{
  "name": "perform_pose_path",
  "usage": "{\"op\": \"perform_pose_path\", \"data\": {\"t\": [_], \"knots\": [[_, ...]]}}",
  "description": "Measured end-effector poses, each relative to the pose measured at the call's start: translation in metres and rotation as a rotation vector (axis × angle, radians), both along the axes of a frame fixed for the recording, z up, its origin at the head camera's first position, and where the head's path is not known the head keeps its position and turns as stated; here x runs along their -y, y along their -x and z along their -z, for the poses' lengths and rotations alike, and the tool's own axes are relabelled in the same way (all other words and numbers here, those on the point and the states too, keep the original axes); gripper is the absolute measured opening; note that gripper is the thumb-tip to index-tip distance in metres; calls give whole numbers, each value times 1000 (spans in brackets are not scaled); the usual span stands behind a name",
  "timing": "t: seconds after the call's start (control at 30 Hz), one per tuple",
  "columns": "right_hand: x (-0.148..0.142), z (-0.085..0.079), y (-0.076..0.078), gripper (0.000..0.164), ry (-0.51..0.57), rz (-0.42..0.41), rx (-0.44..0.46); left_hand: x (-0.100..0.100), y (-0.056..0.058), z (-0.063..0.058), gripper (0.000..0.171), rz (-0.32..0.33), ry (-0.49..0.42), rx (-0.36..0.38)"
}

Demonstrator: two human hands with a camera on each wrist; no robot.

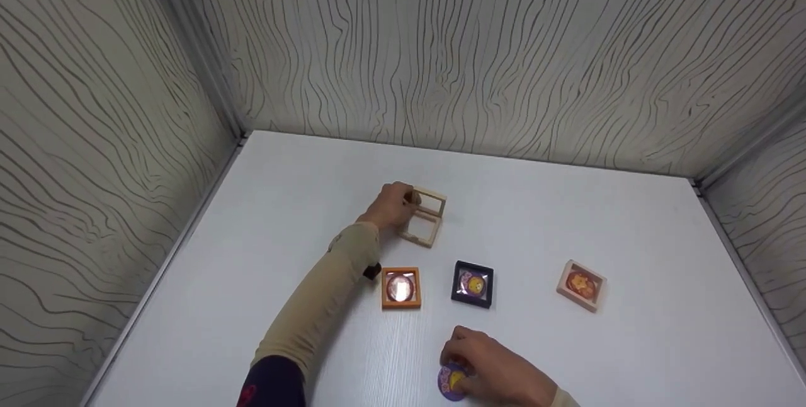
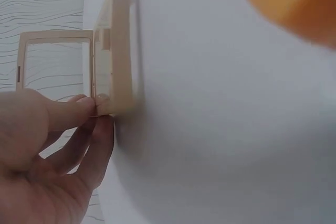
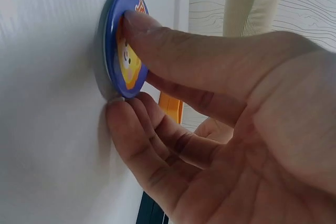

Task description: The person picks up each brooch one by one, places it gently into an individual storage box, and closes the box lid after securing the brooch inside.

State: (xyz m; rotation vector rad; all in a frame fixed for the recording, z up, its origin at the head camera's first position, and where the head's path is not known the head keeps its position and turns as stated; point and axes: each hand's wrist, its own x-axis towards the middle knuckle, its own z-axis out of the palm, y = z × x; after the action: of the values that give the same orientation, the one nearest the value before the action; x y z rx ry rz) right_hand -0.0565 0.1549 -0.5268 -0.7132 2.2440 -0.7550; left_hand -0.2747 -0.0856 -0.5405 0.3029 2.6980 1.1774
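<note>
My left hand (image 1: 389, 205) pinches a light wood-coloured display frame (image 1: 420, 242) at its hinged side, thumb against fingers. The frame stands unfolded, its two halves at an angle with see-through windows, as the left wrist view shows. Near the front edge of the table, my right hand (image 1: 500, 366) holds a round purple-blue badge (image 3: 129, 72) with a yellow cartoon figure. Its thumb lies on the picture side, while fingertips touch the lower rim, close to the white tabletop.
Between the hands sit an orange frame (image 1: 401, 306) and a black frame (image 1: 456, 282), each with a round badge inside. Farther right lies a pale pink frame (image 1: 575, 300) with an orange-red badge. Wood-grain panels (image 1: 441, 48) wall the white table (image 1: 302, 167) at the back and sides.
</note>
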Motion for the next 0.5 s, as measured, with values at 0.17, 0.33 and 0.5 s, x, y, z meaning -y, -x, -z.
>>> {"op": "perform_pose_path", "data": {"t": [0.17,0.33,0.5], "knots": [[-5,1,-1,25,34,2,9,8,-1,2,12,-10,-21,21],[-7,1,1,22,83,-17,-29,18,-5,7,15,-7,-49,21],[-6,1,2,18,101,0,-3,28,-14,7,15,-18,-71,24]]}}
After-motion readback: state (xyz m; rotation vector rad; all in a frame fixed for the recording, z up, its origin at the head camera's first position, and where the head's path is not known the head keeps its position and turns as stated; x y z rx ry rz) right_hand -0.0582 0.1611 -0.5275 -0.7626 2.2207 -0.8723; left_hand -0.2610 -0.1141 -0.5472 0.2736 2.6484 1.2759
